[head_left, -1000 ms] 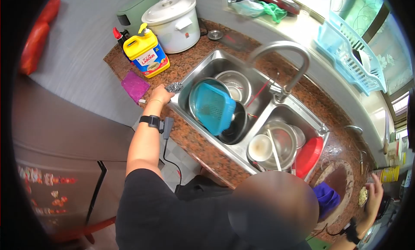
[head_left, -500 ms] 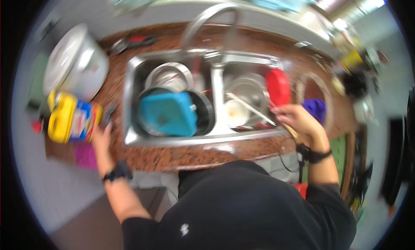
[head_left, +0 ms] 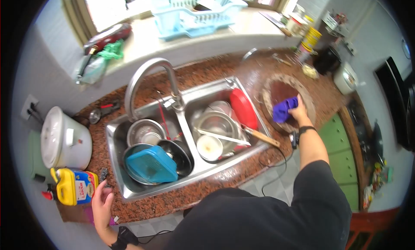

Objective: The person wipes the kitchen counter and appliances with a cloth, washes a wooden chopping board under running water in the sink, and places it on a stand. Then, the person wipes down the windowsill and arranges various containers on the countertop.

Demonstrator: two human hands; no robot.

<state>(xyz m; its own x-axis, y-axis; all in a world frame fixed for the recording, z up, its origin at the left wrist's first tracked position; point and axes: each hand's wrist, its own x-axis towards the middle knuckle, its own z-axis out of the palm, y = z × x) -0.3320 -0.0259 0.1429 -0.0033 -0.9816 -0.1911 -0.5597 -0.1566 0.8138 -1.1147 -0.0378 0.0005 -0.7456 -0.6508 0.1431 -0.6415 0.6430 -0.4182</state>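
My right hand [head_left: 300,111] grips a purple cloth [head_left: 284,110] over a round board [head_left: 270,92] right of the sink. Fingers apart, my left hand [head_left: 103,202] is beside a yellow detergent bottle [head_left: 67,187], just below a steel scourer [head_left: 103,174] on the counter. A blue basket [head_left: 152,164] lies on pans in the left basin, near a steel bowl [head_left: 145,131] and a black pan [head_left: 183,161]. The right basin holds a steel pot [head_left: 222,124], a white bowl [head_left: 209,147] and a red basin [head_left: 243,108]. A wooden handle [head_left: 266,138] crosses the sink's right edge.
A curved faucet [head_left: 149,70] rises behind the sink [head_left: 190,131]. The white cooker [head_left: 67,137] stands at the left. A light blue rack [head_left: 196,16] and a knife [head_left: 274,23] are on the sill. A black container [head_left: 327,59] stands back right.
My right hand has moved from the sink's right edge to the board and taken hold of the purple cloth. My left hand is now below the scourer. The camera view has shifted.
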